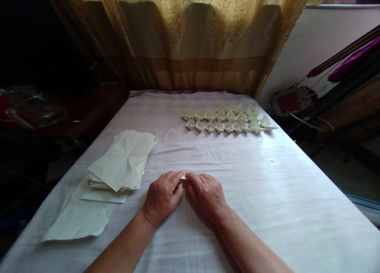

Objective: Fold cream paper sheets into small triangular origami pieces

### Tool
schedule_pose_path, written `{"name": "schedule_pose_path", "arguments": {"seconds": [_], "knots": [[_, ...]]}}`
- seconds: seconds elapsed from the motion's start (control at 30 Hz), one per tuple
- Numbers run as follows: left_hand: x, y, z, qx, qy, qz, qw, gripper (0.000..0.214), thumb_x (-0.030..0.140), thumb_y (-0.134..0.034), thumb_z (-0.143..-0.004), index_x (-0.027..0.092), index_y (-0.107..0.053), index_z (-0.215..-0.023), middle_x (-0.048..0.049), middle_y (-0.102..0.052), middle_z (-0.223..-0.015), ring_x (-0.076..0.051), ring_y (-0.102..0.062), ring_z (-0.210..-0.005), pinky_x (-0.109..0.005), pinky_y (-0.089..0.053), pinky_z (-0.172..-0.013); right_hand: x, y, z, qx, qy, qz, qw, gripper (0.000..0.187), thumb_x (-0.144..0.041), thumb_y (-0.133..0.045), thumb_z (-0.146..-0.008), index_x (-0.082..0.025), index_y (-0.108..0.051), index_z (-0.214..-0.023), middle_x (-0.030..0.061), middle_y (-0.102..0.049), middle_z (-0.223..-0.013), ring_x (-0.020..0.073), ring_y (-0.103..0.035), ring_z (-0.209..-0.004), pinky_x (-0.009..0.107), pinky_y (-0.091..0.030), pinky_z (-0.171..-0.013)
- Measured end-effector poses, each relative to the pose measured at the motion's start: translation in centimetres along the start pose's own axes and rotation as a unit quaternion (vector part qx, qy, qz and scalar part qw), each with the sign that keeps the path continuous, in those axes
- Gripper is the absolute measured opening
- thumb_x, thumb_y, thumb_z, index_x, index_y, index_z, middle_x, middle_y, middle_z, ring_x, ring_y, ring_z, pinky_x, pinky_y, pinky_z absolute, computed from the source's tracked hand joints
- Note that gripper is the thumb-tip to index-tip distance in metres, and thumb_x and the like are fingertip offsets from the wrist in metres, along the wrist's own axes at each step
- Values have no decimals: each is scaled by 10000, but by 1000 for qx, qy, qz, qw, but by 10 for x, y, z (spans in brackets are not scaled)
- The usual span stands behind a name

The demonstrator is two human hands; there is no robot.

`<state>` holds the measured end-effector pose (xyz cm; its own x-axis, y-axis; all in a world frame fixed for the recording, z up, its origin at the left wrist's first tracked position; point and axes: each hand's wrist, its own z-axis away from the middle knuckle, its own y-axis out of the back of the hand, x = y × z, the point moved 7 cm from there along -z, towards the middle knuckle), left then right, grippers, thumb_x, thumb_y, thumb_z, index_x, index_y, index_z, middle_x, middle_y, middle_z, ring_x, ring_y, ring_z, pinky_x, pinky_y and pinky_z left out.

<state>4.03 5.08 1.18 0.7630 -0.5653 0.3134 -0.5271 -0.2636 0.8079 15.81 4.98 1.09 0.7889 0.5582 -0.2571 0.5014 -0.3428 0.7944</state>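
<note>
A small piece of folded white paper (pixel 183 178) shows between my two hands, low over the middle of the cloth. My left hand (pixel 164 195) pinches it from the left, thumb and fingers pressed together. From the other side my right hand (pixel 207 194) grips it with curled fingers. Most of the paper is hidden by the fingers, so its full shape cannot be made out. To the left lies a stack of creased paper sheets (pixel 127 162), overlapping a longer sheet (pixel 80 217). Several folded paper boats (pixel 221 115) stand in rows at the far right.
A pale checked cloth (pixel 252 225) covers the table. Tiny paper scraps (pixel 270 160) lie right of centre. A gold curtain (pixel 190 39) hangs behind the far edge. Past the right edge is a bag (pixel 292 100); dark furniture (pixel 97 102) stands left.
</note>
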Motion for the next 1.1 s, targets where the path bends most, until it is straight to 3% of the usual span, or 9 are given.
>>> {"name": "schedule_pose_path", "arguments": {"seconds": [0.23,0.4,0.63,0.9,1.1], "knots": [[0,-5,0,-34,16,-12,999,330,138,-536,-862,200,-616,-1176,-36,-713,-974,-195,-671,-864,-305,-552,-772,6,-2,0,5,-39,-51,998,139,-128,-470,-890,-202,-584,-862,5,-665,-705,154,-595,-640,256,-367,-649],[0,-5,-1,-15,31,2,999,266,221,-608,-873,197,-614,-1138,-37,-710,-980,-204,-671,-862,-321,-548,-771,13,-6,4,22,-74,-62,995,139,-135,-465,-878,-211,-573,-831,-2,-664,-676,141,-602,-607,236,-357,-610],[-4,-7,-2,-12,45,0,999,283,102,-587,-822,203,-638,-1081,-23,-723,-959,-196,-673,-851,-308,-541,-760,20,-10,4,-7,-113,-73,991,97,-149,-531,-871,-209,-594,-830,-8,-664,-681,132,-602,-615,227,-337,-604],[-3,-8,-1,-35,41,6,999,346,77,-590,-815,224,-661,-1120,-8,-696,-917,-183,-658,-837,-291,-530,-748,18,-7,5,-49,-105,-65,991,115,-138,-567,-839,-215,-636,-890,3,-661,-785,133,-598,-649,226,-354,-605],[-1,-9,1,-48,19,-21,998,352,100,-608,-825,236,-674,-1144,-25,-675,-949,-189,-640,-849,-302,-532,-738,20,-3,6,-58,-76,-74,993,199,-92,-576,-797,-220,-668,-919,24,-688,-876,155,-633,-771,223,-424,-691]]}}
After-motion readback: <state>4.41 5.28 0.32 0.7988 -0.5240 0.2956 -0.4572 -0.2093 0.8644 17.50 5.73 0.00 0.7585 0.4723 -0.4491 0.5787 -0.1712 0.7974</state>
